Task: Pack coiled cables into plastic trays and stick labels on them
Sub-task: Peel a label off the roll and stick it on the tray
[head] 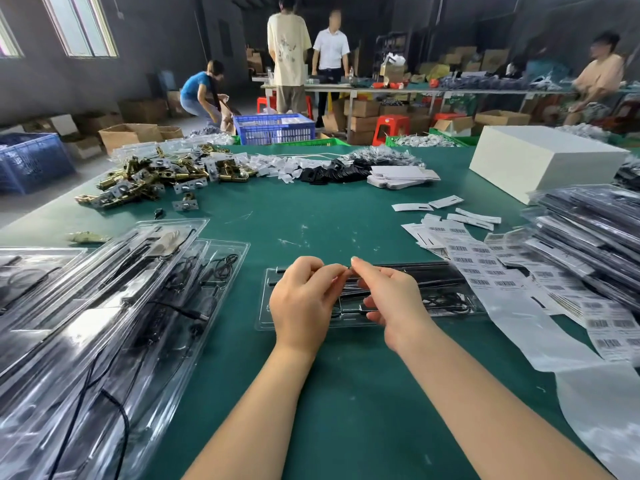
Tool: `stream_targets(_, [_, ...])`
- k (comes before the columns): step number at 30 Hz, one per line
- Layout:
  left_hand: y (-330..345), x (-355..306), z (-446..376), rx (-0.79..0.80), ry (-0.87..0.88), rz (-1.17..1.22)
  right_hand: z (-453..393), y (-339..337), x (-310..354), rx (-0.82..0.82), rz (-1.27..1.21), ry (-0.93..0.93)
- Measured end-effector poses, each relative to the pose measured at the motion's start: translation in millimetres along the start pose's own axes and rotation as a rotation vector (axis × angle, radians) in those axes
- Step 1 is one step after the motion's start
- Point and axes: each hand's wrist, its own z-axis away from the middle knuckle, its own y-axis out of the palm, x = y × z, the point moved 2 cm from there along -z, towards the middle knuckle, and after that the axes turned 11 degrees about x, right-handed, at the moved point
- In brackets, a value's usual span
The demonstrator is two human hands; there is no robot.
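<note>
Both hands, left point(300, 299) and right point(394, 299), pinch one small item over the tray point(346, 322); labels point(491, 268) at 3 o'clock, within reach.

Far beyond my grip to the left I see a heap of brass lock parts point(152, 176) on the green table point(311, 216), with a white box point(540, 161) far off to the right. Past the table stand a blue crate point(273, 128), a red stool point(391, 128) and cardboard boxes point(130, 135).
</note>
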Motion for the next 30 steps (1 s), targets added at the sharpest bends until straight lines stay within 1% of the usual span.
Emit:
stream_targets(4, [3.2, -4.6, 0.6, -0.006, 0.145, -0.093, -2.3, -7.2, -2.6, -0.034, 0.014, 0.013])
stream_targets(9, [3.6, -8.1, 0.0, -0.025, 0.177, -0.204, -6.1, -18.8, -10.3, -0.036, 0.001, -0.013])
stream_targets(12, [3.7, -13.3, -0.8, 0.009, 0.194, -0.167, -9.5, -20.0, -15.6, -0.048, -0.033, -0.066])
stream_targets(13, [2.8, -14.3, -2.4, 0.059, 0.159, -0.132, -11.0, -19.6, -17.5, -0.053, -0.06, -0.093])
stream_targets(14, [1.7, -14.1, -5.1, 0.135, 0.068, -0.094, -12.7, -19.6, -19.8, -0.06, -0.089, -0.131])
stream_targets(15, [1.2, -11.5, -8.3, 0.235, -0.073, -0.052, -14.0, -20.7, -22.9, -0.069, -0.099, -0.179])
stream_targets(17, [1.3, 2.2, -17.5, 0.461, -0.39, 0.063, -17.6, -26.4, -29.3, -0.087, -0.019, -0.274])
stream_targets(18, [3.2, 13.5, -22.0, 0.54, -0.487, 0.077, -19.3, -30.4, -32.5, -0.093, 0.033, -0.302])
stream_targets(20, [3.5, 36.2, -30.8, 0.68, -0.56, -0.021, -23.7, -39.2, -36.6, -0.089, 0.079, -0.314])
stream_targets(21, [1.0, 44.1, -31.3, 0.713, -0.534, -0.092, -25.7, -42.1, -37.1, -0.074, 0.082, -0.31])
stream_targets(22, [-1.0, 50.1, -28.4, 0.712, -0.502, -0.138, -27.8, -43.8, -36.9, -0.058, 0.086, -0.306])
stream_targets(24, [-1.0, 57.3, -13.3, 0.648, -0.484, -0.126, -31.6, -43.2, -35.4, -0.056, 0.116, -0.311])
stream_targets(27, [0.4, 63.0, 9.7, 0.519, -0.551, -0.043, -29.6, -29.2, -30.7, -0.093, 0.189, -0.377])
stream_targets(30, [0.5, 69.3, 11.0, 0.47, -0.55, 0.054, -24.6, -4.2, -29.9, -0.089, 0.243, -0.412])
